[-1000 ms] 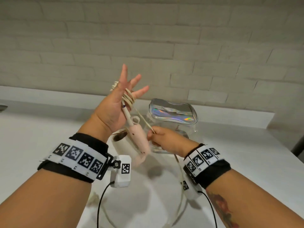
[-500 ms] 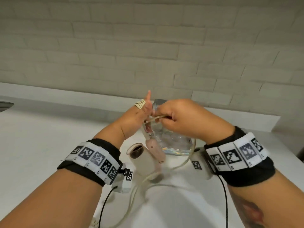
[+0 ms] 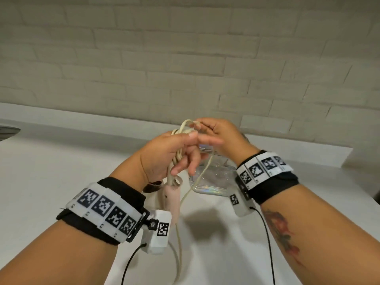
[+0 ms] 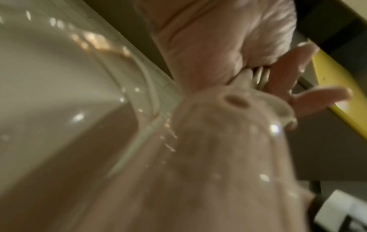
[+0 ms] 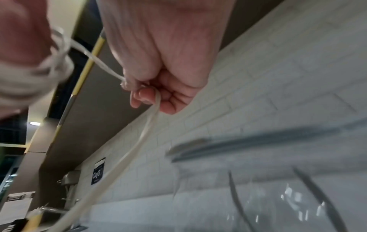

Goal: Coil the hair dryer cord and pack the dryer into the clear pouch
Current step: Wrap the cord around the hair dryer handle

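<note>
Since the frame half a second earlier, both hands had been raised a little higher above the clear pouch (image 3: 213, 177), and the cord (image 3: 181, 161) had been gathered into more turns; the left hand (image 3: 164, 157) was seen with thumb and fingers curled round a bundle of cream cord loops, held in front of the pouch; the right hand (image 3: 218, 136) was closed in a pinch on a strand of the same cord just above the left hand's thumb, as was confirmed in the right wrist view, where the cord (image 5: 143, 125) was seen running out from under the curled fingers (image 5: 143, 95); from that pinch one length was hung down in front of the pouch towards the white tabletop (image 3: 61, 171); the pink hair dryer (image 3: 171, 200) was hung below the left hand by its cord, nearer the camera than the pouch; the pouch was stood on the tabletop behind both hands, against a pale brick wall (image 3: 185, 58); whether the dryer touched the tabletop could not be told.
</note>
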Action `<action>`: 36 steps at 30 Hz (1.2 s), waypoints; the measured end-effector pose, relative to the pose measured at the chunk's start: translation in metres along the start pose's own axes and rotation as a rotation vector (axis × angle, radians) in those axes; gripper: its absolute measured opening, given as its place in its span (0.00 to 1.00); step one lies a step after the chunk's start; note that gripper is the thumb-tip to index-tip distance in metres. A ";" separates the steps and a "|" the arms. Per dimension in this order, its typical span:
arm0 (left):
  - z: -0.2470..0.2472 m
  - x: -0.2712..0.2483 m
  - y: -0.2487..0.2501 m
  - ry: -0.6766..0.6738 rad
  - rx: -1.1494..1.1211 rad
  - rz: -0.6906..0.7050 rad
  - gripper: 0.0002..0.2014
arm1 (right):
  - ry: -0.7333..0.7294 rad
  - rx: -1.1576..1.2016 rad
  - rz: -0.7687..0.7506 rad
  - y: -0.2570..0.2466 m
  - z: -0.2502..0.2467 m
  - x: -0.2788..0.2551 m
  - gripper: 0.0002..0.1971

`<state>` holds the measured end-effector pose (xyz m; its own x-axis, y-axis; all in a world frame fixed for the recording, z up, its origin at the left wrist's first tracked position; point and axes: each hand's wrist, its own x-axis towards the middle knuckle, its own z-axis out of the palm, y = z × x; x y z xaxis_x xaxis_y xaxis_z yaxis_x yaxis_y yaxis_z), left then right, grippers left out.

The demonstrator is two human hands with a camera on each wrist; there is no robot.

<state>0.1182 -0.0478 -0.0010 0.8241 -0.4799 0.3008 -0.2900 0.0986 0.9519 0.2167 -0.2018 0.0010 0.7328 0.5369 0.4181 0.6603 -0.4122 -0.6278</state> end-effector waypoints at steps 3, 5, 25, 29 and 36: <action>-0.002 0.008 0.005 0.057 -0.170 0.075 0.23 | -0.029 0.305 0.176 0.009 0.041 -0.001 0.14; -0.005 0.012 0.006 0.120 -0.273 0.080 0.22 | -0.094 0.328 0.240 0.014 0.061 -0.011 0.12; -0.016 0.011 -0.011 0.376 0.573 -0.174 0.32 | -0.368 -0.394 -0.056 -0.054 -0.036 -0.034 0.05; -0.014 0.010 -0.010 0.191 0.458 -0.149 0.20 | -0.224 -0.308 -0.131 -0.058 -0.042 -0.022 0.06; -0.012 0.007 -0.026 0.034 0.200 -0.157 0.16 | -0.064 -0.137 0.009 -0.016 -0.030 -0.001 0.09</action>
<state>0.1376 -0.0435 -0.0228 0.8814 -0.4461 0.1550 -0.2447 -0.1508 0.9578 0.2109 -0.2175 0.0300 0.7294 0.5768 0.3679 0.6736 -0.5112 -0.5338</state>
